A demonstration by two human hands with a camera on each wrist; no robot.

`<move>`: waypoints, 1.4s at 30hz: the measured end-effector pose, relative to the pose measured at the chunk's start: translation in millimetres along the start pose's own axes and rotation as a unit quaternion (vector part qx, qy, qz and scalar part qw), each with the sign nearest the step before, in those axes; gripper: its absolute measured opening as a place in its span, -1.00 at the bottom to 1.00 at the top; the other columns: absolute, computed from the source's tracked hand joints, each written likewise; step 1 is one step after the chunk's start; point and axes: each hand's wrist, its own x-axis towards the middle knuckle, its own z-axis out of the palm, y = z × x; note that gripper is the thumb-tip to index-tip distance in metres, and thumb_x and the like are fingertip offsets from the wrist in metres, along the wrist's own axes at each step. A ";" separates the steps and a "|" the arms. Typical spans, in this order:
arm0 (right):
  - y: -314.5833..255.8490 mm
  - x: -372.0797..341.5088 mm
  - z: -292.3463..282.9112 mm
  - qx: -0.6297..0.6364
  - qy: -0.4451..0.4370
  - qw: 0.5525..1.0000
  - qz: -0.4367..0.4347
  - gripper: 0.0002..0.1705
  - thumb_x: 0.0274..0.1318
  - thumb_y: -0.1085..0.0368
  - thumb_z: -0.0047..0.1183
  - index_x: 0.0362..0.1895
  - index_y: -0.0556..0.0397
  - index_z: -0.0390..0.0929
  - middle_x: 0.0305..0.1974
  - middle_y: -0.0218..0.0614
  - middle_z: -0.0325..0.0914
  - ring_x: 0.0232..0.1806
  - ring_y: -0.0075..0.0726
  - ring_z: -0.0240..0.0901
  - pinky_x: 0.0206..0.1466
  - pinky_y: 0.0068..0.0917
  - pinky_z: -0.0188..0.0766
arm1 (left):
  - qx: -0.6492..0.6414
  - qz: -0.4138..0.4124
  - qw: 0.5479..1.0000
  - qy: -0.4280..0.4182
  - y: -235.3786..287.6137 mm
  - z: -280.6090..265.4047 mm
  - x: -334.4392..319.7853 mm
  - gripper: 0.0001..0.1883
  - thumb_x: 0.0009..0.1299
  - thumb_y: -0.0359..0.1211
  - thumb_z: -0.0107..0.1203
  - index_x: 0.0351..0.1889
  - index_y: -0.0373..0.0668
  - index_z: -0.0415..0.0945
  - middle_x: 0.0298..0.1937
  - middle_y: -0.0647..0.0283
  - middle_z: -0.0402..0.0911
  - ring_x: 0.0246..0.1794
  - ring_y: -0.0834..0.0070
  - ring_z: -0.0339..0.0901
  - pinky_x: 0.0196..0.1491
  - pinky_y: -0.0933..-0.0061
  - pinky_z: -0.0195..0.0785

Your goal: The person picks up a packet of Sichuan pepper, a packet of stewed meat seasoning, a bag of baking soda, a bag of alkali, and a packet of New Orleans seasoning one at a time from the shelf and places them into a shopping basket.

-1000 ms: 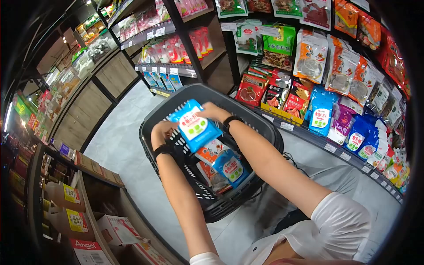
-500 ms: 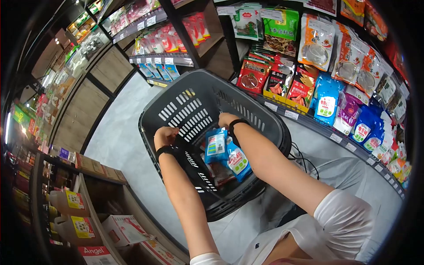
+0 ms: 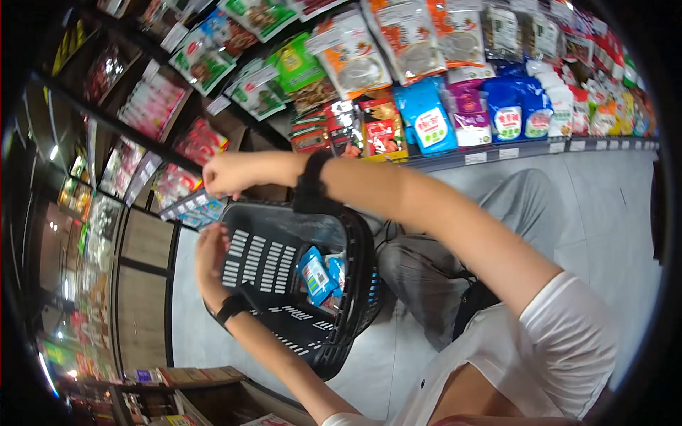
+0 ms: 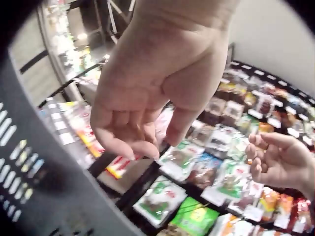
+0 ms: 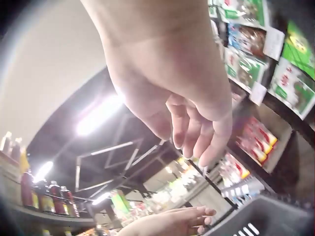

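Note:
In the head view a dark grey shopping basket (image 3: 284, 213) stands on the floor with blue-and-white packets (image 3: 315, 273) lying in it. My left hand (image 3: 211, 254) hovers by the basket's far left rim, its fingers loosely bent around nothing. Above the basket's far side is my right hand (image 3: 234, 174), also holding nothing, its wrist wearing a black band. In the left wrist view my left hand (image 4: 152, 93) hangs relaxed beside the basket wall (image 4: 44, 172), the right hand (image 4: 283, 160) further off. The right wrist view has my right hand (image 5: 167, 83) with fingers softly curled.
To the front right, a shelf edge (image 3: 490, 156) runs along rows of bagged goods, among them a blue bag (image 3: 426, 117) and purple bag (image 3: 467, 113). Another shelving unit with pink packs (image 3: 153, 103) stands beyond the basket. Wooden cabinets (image 3: 145, 291) line the left.
The blue packet held a second ago now lies in the basket, released. Both hands have risen out of the basket toward its far left side, and the head view has turned to the right.

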 end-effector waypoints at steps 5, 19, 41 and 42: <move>-76.0 -148.0 -101.4 -0.008 0.019 0.999 -0.048 -0.74 0.13 0.19 -0.08 -0.23 0.13 0.41 -0.39 -0.35 0.50 -0.51 -0.55 0.42 -0.44 -0.63 0.38 | 0.066 0.257 0.963 0.048 107.9 96.5 -103.7 -0.80 0.34 -0.32 -0.03 -0.19 -0.26 0.44 -0.31 0.35 0.45 -0.36 0.70 0.33 -0.22 0.65 0.23; -20.1 -579.5 -187.1 0.032 0.621 0.769 0.145 -0.78 0.16 0.28 -0.12 -0.13 0.06 0.38 -0.37 -0.38 0.43 -0.39 -0.57 0.32 -0.25 -0.58 0.31 | 0.285 0.392 0.859 -0.167 136.0 408.6 -109.6 -0.87 0.21 -0.48 0.07 -0.30 -0.31 0.46 -0.44 0.18 0.55 -0.44 0.56 0.51 -0.37 0.59 0.32; 84.1 -572.8 -236.8 0.248 0.700 0.662 0.103 -0.89 0.10 0.32 -0.11 -0.29 0.04 0.43 -0.40 -0.36 0.45 -0.43 -0.54 0.36 -0.31 -0.58 0.38 | 0.042 -0.081 0.930 -0.356 -122.7 534.8 38.4 -0.79 0.30 -0.28 0.00 -0.17 -0.16 0.44 -0.25 0.35 0.48 -0.27 0.59 0.43 -0.18 0.54 0.33; 97.6 -559.6 -249.1 0.253 0.691 0.668 0.105 -0.88 0.10 0.34 -0.13 -0.29 0.04 0.42 -0.40 -0.34 0.46 -0.43 -0.54 0.37 -0.31 -0.57 0.39 | 0.047 -0.090 0.929 -0.355 -128.3 535.5 41.6 -0.79 0.31 -0.29 0.00 -0.16 -0.16 0.43 -0.25 0.34 0.48 -0.26 0.58 0.43 -0.17 0.53 0.33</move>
